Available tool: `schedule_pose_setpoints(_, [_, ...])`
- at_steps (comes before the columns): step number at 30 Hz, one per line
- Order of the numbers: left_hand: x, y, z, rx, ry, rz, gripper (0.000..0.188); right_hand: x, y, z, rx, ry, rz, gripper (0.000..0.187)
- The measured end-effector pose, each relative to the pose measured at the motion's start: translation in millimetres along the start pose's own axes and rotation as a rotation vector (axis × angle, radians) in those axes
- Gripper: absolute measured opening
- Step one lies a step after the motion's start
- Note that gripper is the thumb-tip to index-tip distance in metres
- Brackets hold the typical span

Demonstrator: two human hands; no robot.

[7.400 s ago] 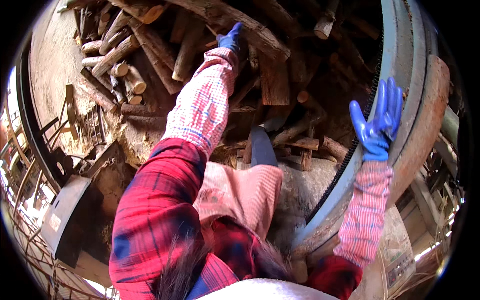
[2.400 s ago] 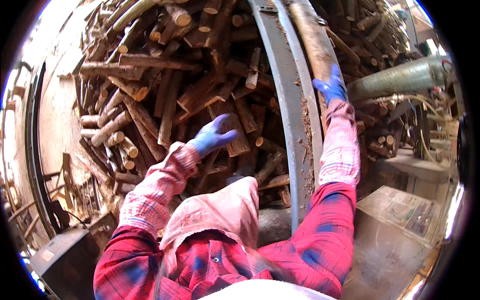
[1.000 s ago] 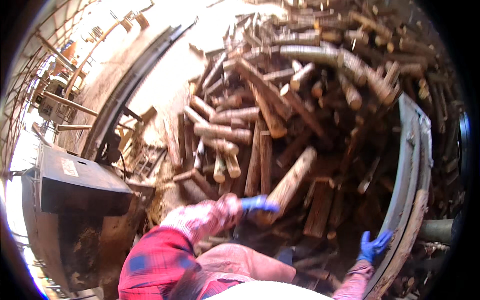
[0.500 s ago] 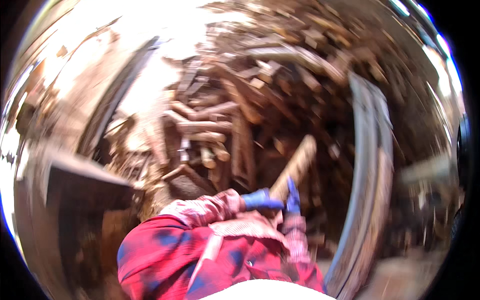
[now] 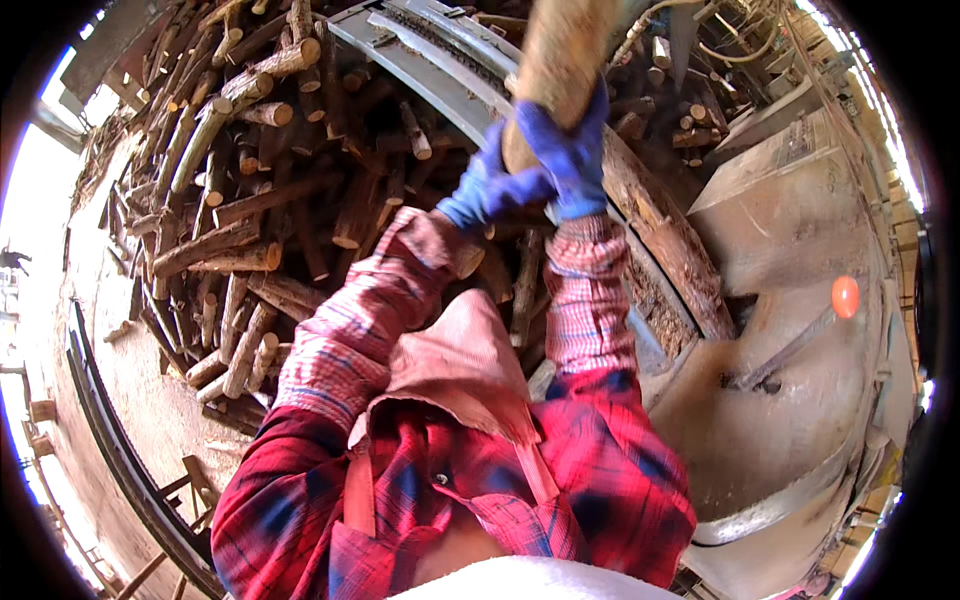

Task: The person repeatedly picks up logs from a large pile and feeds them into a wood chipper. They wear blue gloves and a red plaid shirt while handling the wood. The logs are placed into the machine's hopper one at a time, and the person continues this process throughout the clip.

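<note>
Pale log point(image 5: 562, 62), since the earlier frame: swinging up from low over the pile, apparently now riding on the hands. Right hand point(image 5: 572, 158): wrapping the near end. Left hand point(image 5: 492, 190): clasping it just beside. Beyond grip: far end leaving view, crossing metal rail point(image 5: 412, 82). Rightward, below: second log point(image 5: 668, 238) lying alongside. Leftward: woodpile point(image 5: 205, 250) sprawling. Farther right: orange knob point(image 5: 845, 297) jutting.

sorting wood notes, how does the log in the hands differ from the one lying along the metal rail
The held log is gripped by the left hand and right hand; the lying log lies along the metal rail. The held log looks pale tan, the lying log reddish-brown. Both are roughly round lengths of wood.
</note>
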State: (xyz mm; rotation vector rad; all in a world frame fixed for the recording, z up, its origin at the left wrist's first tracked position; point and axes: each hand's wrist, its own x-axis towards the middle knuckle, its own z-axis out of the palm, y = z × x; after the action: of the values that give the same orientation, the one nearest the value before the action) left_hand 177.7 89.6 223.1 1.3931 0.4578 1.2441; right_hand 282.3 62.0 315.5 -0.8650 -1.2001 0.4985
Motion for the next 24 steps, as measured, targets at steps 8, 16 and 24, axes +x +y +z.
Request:
schedule_pose_setpoints(8, [-28,-159,61,0.130,-0.114,-0.786,0.089,-97,206,-161,-0.113,0.385,0.724,0.084])
schedule_pose_setpoints(16, [-44,-153,36,0.211,-0.074,-0.786,0.092,-117,192,-119,0.036,0.520,0.724,0.095])
schedule_pose_setpoints(24, [-12,-113,11,0.000,-0.042,-0.401,0.084,57,161,-112,-0.012,0.115,0.307,0.073])
